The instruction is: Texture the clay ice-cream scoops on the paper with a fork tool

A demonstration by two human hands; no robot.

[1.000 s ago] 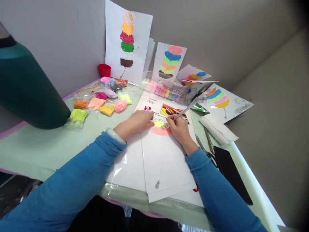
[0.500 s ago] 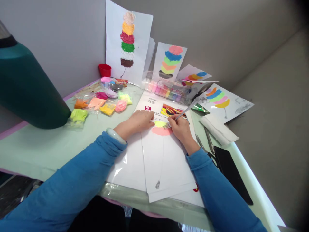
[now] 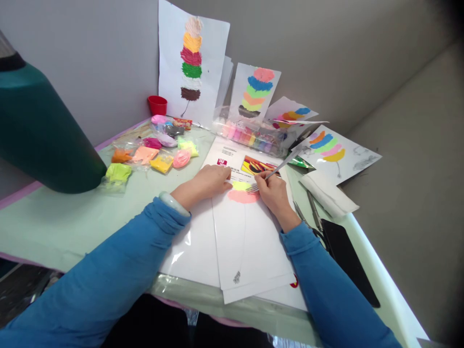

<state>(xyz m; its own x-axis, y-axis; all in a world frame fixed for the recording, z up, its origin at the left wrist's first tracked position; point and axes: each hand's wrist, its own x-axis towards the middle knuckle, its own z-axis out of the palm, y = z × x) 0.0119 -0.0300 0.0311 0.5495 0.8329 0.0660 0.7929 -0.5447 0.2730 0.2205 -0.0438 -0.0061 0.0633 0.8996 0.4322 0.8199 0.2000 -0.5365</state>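
Note:
A white sheet of paper lies on the table in front of me, with a pink clay patch and a yellow-green clay patch pressed onto its top. My right hand is closed around a metal fork, whose tines rest on the clay. My left hand lies flat on the paper's left edge, fingers stretched out beside the clay.
Bags of coloured clay lie at the left, a red cup behind them. A clear box of clay strips and finished clay pictures stand at the back. Scissors, a folded tissue and a black phone are on the right. A dark green object fills the left.
My right hand and the fork have shifted slightly to the right across the clay. My left hand has stayed in place.

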